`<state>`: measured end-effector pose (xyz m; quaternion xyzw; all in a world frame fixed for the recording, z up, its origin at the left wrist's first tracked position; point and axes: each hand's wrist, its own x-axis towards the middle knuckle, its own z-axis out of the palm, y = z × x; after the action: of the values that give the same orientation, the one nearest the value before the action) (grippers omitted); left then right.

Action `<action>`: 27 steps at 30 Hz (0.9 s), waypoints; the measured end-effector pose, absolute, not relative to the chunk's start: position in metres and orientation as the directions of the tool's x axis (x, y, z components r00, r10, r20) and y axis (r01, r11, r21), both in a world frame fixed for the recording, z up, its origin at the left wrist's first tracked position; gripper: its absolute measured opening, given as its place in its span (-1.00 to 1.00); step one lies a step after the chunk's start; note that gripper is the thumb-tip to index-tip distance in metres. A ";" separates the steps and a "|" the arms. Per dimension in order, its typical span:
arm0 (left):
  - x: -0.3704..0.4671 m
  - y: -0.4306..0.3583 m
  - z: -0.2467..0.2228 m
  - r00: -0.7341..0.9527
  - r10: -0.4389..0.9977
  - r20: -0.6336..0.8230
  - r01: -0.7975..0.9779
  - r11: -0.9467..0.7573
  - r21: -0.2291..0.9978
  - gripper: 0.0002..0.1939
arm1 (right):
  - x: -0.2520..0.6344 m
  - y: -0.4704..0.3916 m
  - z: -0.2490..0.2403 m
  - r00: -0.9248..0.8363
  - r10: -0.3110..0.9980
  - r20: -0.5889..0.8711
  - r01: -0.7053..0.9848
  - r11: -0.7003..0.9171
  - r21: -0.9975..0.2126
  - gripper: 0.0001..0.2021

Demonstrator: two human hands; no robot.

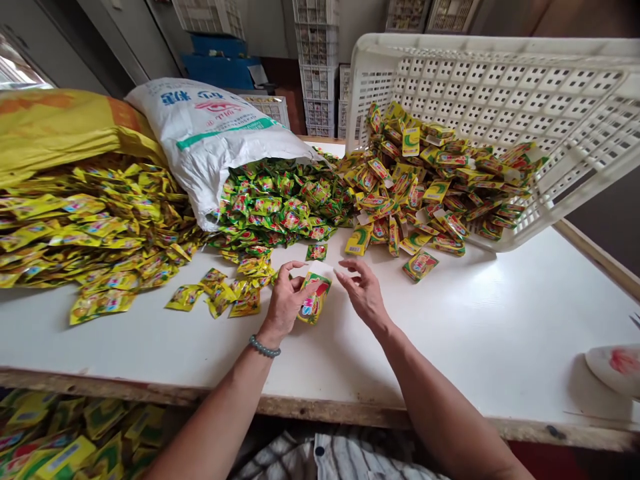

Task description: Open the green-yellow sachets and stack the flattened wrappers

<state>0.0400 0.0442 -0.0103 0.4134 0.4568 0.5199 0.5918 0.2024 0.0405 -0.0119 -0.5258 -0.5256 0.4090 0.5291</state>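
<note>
My left hand (286, 300) is closed around a small yellow-green candy box (315, 303), which it holds tilted just above the white table. The box's white top flap (321, 268) stands up at the far end. At the right edge of that flap is my right hand (363, 290), its thumb at or very near the edge and its fingers curled but apart. Just beyond the box lies a single green candy packet (316, 252). Several loose yellow packets (220, 295) are left of my left hand. Another box (420, 265) lies flat to the right.
A white sack (200, 133) spills green packets (280, 200); a yellow sack (60, 127) spills yellow packets (100, 227). A tipped white plastic basket (500, 73) holds a heap of boxes (425, 173) reaching onto the table (475, 333). A white rounded object (617, 370) sits at right.
</note>
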 end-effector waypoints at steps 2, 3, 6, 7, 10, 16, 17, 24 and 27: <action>0.039 0.044 -0.011 0.022 0.997 -0.075 -0.241 0.078 0.967 -0.34 | 0.197 0.042 -0.016 -0.037 0.998 0.046 -0.052 0.044 -0.998 -0.60; 0.038 0.044 -0.012 0.034 0.997 -0.065 -0.233 0.071 0.970 -0.39 | 0.193 0.042 -0.018 -0.104 0.994 0.017 -0.124 0.004 -0.992 -0.59; 0.036 0.043 -0.014 0.126 0.992 -0.033 -0.182 0.056 0.982 -0.49 | 0.188 0.041 -0.020 -0.101 0.995 -0.019 -0.201 -0.039 -0.979 -0.56; 0.036 0.043 -0.014 0.151 0.988 -0.024 -0.162 0.049 0.986 -0.52 | 0.187 0.040 -0.020 -0.079 0.996 -0.030 -0.200 -0.046 -0.979 -0.56; 0.035 0.043 -0.014 0.198 0.980 -0.027 -0.127 0.053 0.990 -0.56 | 0.187 0.039 -0.020 -0.096 0.992 -0.079 -0.187 -0.096 -0.978 -0.58; 0.035 0.041 -0.013 0.308 0.948 -0.079 -0.090 0.111 0.990 -0.40 | 0.189 0.040 -0.021 -0.043 0.996 -0.076 -0.231 -0.084 -0.969 -0.59; 0.035 0.041 -0.013 0.303 0.949 -0.083 -0.075 0.111 0.991 -0.40 | 0.191 0.041 -0.021 -0.031 0.996 -0.080 -0.235 -0.085 -0.968 -0.59; 0.035 0.041 -0.013 0.187 0.976 -0.108 -0.132 0.134 0.982 -0.46 | 0.200 0.047 -0.017 -0.113 0.994 0.001 -0.045 -0.004 -0.999 -0.62; 0.035 0.042 -0.008 0.083 0.989 -0.126 -0.218 0.141 0.966 -0.46 | 0.199 0.042 -0.009 -0.132 0.987 0.096 0.073 0.106 -0.992 -0.69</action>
<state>0.0345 0.0422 -0.0081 0.4227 0.4558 0.5007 0.6024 0.1988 0.0417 -0.0086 -0.4605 -0.5753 0.4845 0.4713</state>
